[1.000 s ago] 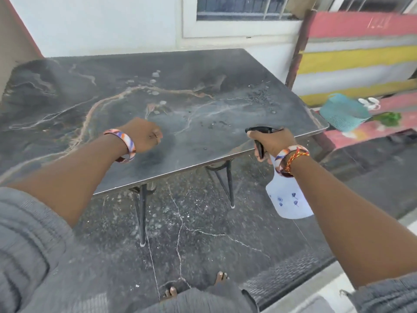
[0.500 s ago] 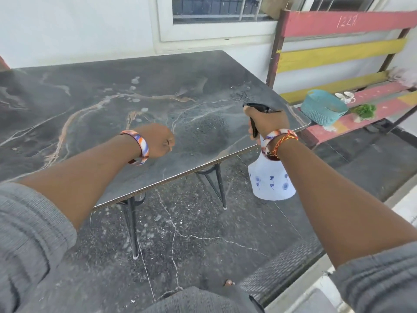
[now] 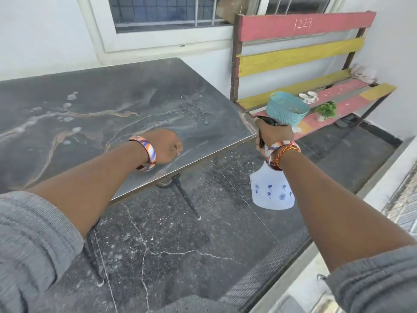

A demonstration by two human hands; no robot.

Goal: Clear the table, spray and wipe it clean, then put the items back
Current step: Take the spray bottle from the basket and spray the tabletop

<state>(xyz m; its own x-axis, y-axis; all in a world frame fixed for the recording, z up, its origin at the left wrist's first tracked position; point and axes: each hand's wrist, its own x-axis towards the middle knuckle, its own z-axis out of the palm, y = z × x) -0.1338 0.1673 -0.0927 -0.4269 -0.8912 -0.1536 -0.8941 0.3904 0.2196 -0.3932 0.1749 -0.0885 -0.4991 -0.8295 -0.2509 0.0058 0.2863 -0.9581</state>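
Wet patches are seen on the table (image 3: 108,91), yet the spray bottle (image 3: 272,190), gripped tight by the right hand (image 3: 274,134), is held beyond the table's right corner, while the left hand (image 3: 168,145) is fisted above the table, apparently holding nothing, so spray may be wasted on the floor.

Red/yellow bench (image 3: 300,54) by barred window (image 3: 167,12), cracked floor (image 3: 171,245)

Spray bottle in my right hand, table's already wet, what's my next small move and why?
Probably set the spray bottle down on the bench. Droplets already cover the table, the right hand hangs off its corner toward the bench, and no cloth shows. The left hand is a closed fist.
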